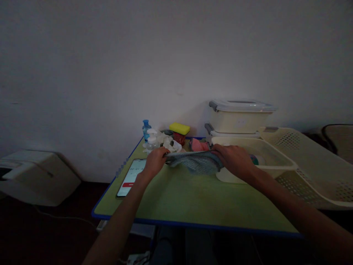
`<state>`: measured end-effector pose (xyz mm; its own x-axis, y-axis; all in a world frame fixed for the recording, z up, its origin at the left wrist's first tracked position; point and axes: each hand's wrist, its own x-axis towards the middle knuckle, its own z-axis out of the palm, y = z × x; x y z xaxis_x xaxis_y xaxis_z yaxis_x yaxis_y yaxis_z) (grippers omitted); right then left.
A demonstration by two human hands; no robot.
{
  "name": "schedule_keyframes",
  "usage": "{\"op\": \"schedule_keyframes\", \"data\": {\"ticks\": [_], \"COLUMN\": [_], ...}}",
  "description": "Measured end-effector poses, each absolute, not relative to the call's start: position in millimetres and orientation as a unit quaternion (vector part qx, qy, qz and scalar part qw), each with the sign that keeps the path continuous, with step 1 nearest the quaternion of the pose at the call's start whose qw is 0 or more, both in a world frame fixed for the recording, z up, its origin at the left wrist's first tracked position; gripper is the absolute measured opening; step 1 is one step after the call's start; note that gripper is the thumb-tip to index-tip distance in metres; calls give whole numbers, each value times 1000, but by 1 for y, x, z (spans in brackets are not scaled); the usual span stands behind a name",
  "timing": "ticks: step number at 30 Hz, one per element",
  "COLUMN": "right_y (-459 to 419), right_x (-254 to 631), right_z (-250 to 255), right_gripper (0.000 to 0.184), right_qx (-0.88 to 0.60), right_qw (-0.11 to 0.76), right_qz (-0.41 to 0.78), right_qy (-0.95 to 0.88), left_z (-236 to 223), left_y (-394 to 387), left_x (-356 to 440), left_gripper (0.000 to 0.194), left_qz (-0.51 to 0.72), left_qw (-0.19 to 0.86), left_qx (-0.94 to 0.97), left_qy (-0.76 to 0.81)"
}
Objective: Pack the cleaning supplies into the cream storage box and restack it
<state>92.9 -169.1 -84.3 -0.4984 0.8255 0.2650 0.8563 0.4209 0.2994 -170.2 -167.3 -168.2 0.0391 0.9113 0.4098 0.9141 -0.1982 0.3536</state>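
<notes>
While hands [156, 161] hold cloth [202, 163]: green tabletop [190, 202], grey wall [165, 55].

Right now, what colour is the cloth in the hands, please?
The cloth looks greyish blue, seen in the head view.

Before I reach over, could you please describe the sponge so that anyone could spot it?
Find the blue-edged green table. At its far edge, left of the stacked plastic boxes, a red basket carries the sponge on top. A flat block, it alone there is bright yellow.

The head view looks forward and down across the table [193, 202].
</notes>
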Motion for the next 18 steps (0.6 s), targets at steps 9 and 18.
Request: {"op": "schedule_keyframes", "data": {"ticks": [9,18], "right_y": [-151,-123], "right_x": [106,122], "right_z": [-59,-42], "right_gripper": [21,17], "right_qx": [-482,-412], "right_qw": [99,167], "right_qz": [-192,6], "right_qy": [-849,-896], "left_z": [-85,-35], "left_y": [-165,-178], "left_x": [-212,-227], "left_gripper": [26,20], "left_qz": [-224,-233], "left_qw": [-119,-194], "left_qx": [-799,-727], "left_qy": [-545,-616]}}
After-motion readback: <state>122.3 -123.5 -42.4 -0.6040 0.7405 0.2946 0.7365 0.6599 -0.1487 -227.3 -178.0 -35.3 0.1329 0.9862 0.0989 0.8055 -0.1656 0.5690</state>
